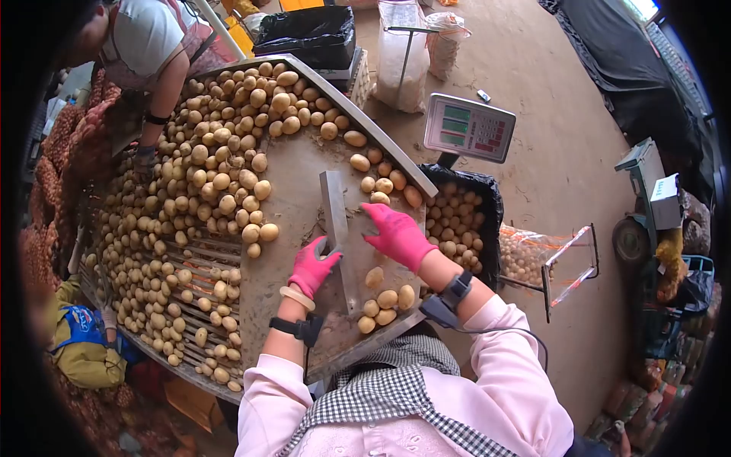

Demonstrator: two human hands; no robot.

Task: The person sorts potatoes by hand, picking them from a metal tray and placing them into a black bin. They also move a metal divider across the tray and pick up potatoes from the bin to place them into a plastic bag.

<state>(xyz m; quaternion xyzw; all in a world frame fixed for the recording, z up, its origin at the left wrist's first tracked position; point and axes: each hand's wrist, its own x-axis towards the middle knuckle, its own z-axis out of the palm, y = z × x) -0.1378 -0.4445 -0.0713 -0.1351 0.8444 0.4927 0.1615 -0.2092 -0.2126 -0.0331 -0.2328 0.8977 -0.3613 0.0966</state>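
Observation:
My left hand (314, 266), in a pink glove with grey on its fingers, is beside the left edge of a metal bar (335, 221) that lies lengthwise on the sorting table (293, 179). Its fingers are apart, with no potato in them. To the right of the bar is my right hand (397, 236), also pink-gloved, thumb and fingers spread and nothing held. Several loose potatoes (387, 298) lie below it near the table's front edge. Above its fingertips, more potatoes (384, 185) line the right rim.
A large heap of potatoes (221, 164) covers the table's left side, partly over slats (198, 263). At right stand a black-lined crate of potatoes (454, 221), a scale display (469, 127) and a bag on a frame (525, 255). Another person (152, 46) reaches into the heap.

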